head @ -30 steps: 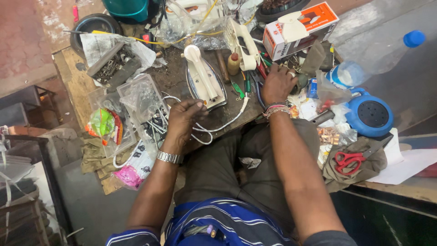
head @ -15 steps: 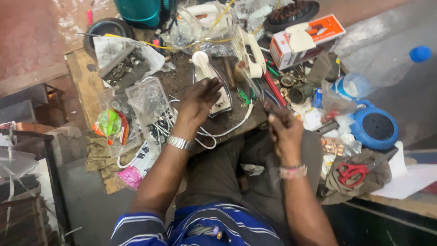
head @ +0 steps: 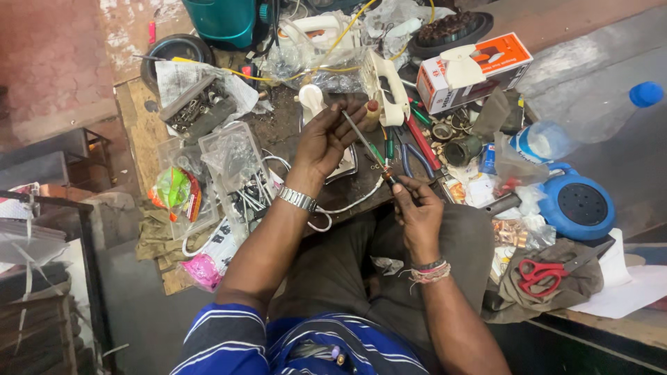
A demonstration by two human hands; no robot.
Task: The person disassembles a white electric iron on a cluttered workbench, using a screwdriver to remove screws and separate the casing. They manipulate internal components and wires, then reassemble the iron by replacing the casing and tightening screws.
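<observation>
Clutter covers nearly the whole wooden board (head: 142,118), and its bare left strip is the only free stretch before the drop to the grey floor (head: 132,312). On that left side lie a clear plastic box (head: 229,149) and a bag with a green packet (head: 174,191), with a pink bag (head: 201,271) hanging over the near edge. Further back sit a black bowl (head: 174,50) and a teal machine (head: 226,19).

At the middle, the left hand (head: 326,135) is raised over a white iron (head: 313,101), its wrist wearing a metal watch (head: 297,199). Its fingers are curled around the upper end of a thin screwdriver (head: 365,142), whose shaft slants down to the right. The right hand (head: 417,208) is just below, above the person's lap, with its fingers pinched on the tool's lower end; beaded bands (head: 429,271) circle that wrist.

Right of the hands lie pliers (head: 410,156), an orange and white carton (head: 476,69), a plastic bottle with a blue cap (head: 577,128), a round blue device (head: 577,205) and red scissors (head: 545,274) on a grey cloth (head: 556,295). White paper (head: 625,295) lies at the bench's right edge.
</observation>
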